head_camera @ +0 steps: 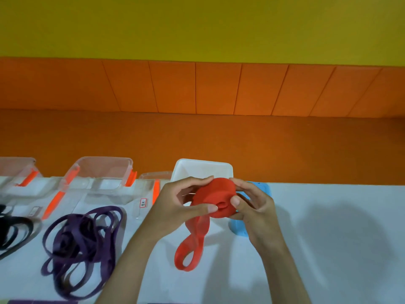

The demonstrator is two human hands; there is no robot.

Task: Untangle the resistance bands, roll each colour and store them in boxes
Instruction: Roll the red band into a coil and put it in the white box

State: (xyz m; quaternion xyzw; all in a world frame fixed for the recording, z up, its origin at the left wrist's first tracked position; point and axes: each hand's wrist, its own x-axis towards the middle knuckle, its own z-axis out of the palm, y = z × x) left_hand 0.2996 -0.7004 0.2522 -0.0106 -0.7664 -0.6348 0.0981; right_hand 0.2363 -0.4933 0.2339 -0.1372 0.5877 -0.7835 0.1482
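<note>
A red resistance band [211,198] is wound into a thick roll held above the white table [328,249]. Its loose end hangs down in a loop to the tabletop. My left hand [184,207] grips the roll from the left, thumb on its front. My right hand [249,207] holds it from the right, thumb pressed near the centre. A purple band [83,244] lies in a loose tangle at the left. A black band [13,231] lies at the far left edge. A blue band roll [262,189] sits behind my right hand, partly hidden.
Clear plastic boxes with orange clips [103,174] stand along the table's far edge at the left. A white box [203,170] stands just behind my hands. An orange floor and padded wall lie beyond the table.
</note>
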